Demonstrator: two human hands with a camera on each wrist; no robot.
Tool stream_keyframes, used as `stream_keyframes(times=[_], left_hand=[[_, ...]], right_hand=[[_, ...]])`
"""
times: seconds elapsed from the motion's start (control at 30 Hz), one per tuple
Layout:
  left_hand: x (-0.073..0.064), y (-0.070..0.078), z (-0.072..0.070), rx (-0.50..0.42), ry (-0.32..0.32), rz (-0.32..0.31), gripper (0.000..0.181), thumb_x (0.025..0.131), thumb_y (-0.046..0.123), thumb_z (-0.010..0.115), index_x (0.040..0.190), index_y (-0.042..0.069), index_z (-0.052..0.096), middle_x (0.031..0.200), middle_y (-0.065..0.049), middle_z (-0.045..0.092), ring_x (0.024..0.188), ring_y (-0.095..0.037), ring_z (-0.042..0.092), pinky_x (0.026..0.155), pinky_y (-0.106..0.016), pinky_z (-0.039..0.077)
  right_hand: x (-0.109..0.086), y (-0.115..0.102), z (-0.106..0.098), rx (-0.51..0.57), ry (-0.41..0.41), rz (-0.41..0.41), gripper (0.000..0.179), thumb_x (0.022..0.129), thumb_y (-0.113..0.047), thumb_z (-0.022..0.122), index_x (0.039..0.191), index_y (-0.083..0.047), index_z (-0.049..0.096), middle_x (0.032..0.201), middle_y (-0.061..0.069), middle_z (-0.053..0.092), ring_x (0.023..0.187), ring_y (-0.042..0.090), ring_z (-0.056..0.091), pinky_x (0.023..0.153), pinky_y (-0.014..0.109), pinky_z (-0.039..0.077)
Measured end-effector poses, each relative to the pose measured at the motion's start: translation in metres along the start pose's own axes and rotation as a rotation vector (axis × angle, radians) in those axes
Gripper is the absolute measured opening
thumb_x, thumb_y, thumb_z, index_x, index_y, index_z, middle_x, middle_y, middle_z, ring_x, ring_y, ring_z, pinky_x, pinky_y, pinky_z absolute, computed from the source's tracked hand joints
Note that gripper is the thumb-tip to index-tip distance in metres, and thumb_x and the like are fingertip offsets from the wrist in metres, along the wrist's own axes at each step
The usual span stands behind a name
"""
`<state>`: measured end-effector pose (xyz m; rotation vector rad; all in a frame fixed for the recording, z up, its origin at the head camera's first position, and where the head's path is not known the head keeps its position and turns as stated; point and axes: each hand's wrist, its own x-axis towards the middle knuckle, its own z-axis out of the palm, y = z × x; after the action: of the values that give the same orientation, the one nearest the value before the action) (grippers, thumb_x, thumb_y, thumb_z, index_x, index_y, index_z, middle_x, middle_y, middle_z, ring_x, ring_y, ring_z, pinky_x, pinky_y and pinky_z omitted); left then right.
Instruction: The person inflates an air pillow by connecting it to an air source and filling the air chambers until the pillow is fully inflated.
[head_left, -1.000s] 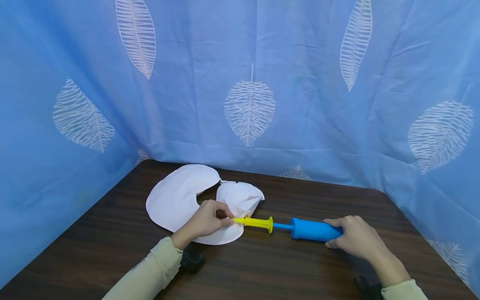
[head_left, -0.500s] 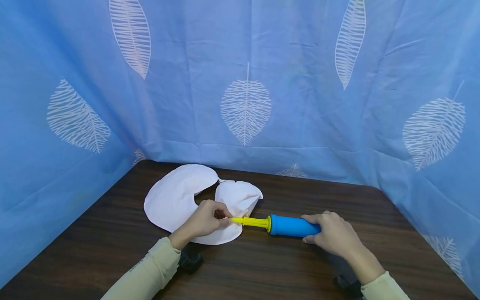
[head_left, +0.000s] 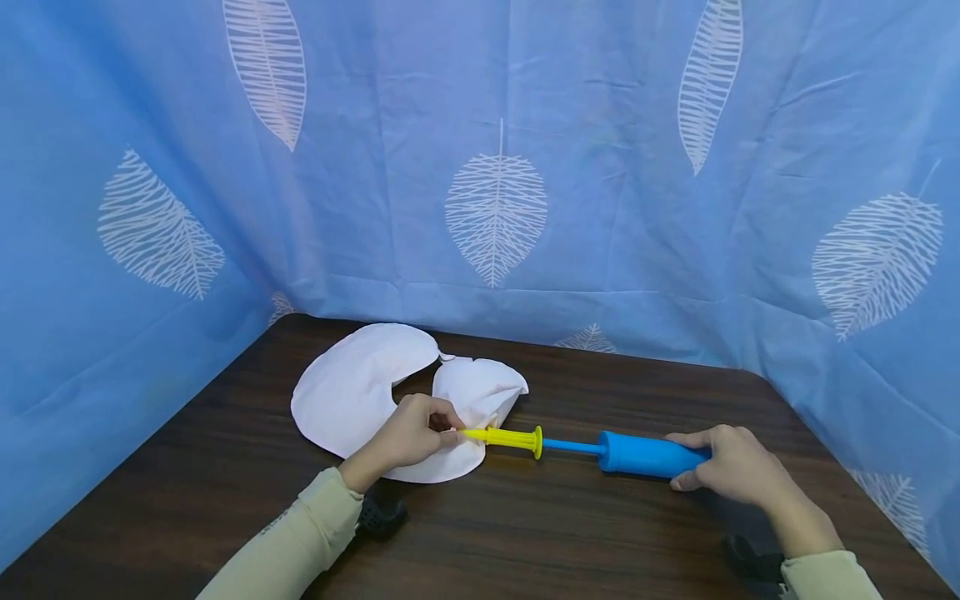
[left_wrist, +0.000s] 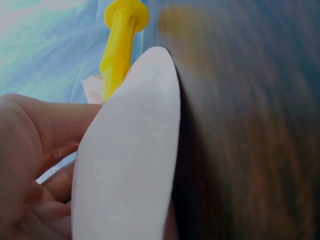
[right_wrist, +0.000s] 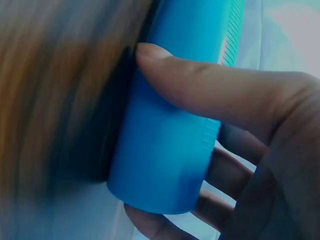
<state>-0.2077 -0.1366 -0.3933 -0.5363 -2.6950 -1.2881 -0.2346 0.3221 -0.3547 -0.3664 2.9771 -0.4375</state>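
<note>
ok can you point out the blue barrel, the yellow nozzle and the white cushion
blue barrel (head_left: 641, 455): head view, middle of its side
yellow nozzle (head_left: 513, 438): head view, on its ribbed body
white cushion (head_left: 341, 393): head view, on the wide curved part at the picture's left

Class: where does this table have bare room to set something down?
Bare: the table behind the blue barrel, up to the curtain; also in front, between the two black wrist devices. Crowded: around the left hand, white piece and yellow nozzle; and where the right hand grips.

No legible text; small dark marks (head_left: 281, 522) on left sleeve (head_left: 288, 546) too small to read.
</note>
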Motion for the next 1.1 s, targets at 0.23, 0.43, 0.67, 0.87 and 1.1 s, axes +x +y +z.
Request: stream_keyframes(times=[0.23, 0.43, 0.67, 0.87, 1.1], left_hand=[[0.001, 0.000, -0.001, -0.004, -0.007, -0.016, 0.010, 0.090, -0.001, 0.081, 0.092, 0.009, 0.084, 0.086, 0.000, 0.078, 0.078, -0.009, 0.062, 0.074, -0.024, 0.050], [0.001, -0.001, -0.004, -0.013, -0.019, 0.016, 0.010, 0.089, -0.002, 0.080, 0.092, 0.007, 0.084, 0.086, -0.003, 0.077, 0.076, -0.009, 0.061, 0.071, -0.024, 0.050], [0.001, 0.003, -0.004, -0.003, -0.025, 0.021, 0.009, 0.089, -0.001, 0.080, 0.091, 0.007, 0.083, 0.086, -0.003, 0.077, 0.076, -0.008, 0.062, 0.071, -0.023, 0.050], [0.001, 0.003, -0.002, -0.007, -0.022, -0.007, 0.009, 0.090, -0.001, 0.080, 0.091, 0.007, 0.084, 0.086, -0.002, 0.077, 0.076, -0.009, 0.060, 0.071, -0.023, 0.049], [0.000, 0.004, 0.001, -0.014, -0.030, 0.004, 0.008, 0.091, 0.000, 0.080, 0.093, 0.008, 0.083, 0.088, -0.002, 0.077, 0.078, -0.008, 0.061, 0.073, -0.023, 0.050]], right_hand=[[-0.005, 0.028, -0.007, 0.001, -0.024, 0.037, 0.080, 0.074, -0.042, 0.096, 0.141, -0.008, 0.071, 0.140, 0.043, 0.060, 0.127, 0.065, 0.055, 0.089, 0.062, 0.055], [-0.003, 0.013, 0.000, -0.005, -0.003, 0.033, 0.076, 0.076, -0.039, 0.096, 0.142, -0.010, 0.071, 0.141, 0.041, 0.061, 0.127, 0.064, 0.057, 0.086, 0.062, 0.056], [0.004, -0.045, 0.023, 0.009, 0.094, -0.115, 0.065, 0.079, -0.029, 0.095, 0.137, -0.011, 0.074, 0.133, 0.029, 0.073, 0.121, 0.051, 0.068, 0.084, 0.057, 0.058], [0.006, -0.075, 0.035, -0.023, 0.148, -0.230, 0.064, 0.079, -0.031, 0.096, 0.136, -0.011, 0.075, 0.127, 0.019, 0.077, 0.118, 0.045, 0.070, 0.086, 0.059, 0.059], [0.004, -0.066, 0.029, -0.023, 0.115, -0.191, 0.064, 0.081, -0.035, 0.094, 0.138, -0.015, 0.074, 0.130, 0.022, 0.075, 0.111, 0.040, 0.071, 0.073, 0.046, 0.056]])
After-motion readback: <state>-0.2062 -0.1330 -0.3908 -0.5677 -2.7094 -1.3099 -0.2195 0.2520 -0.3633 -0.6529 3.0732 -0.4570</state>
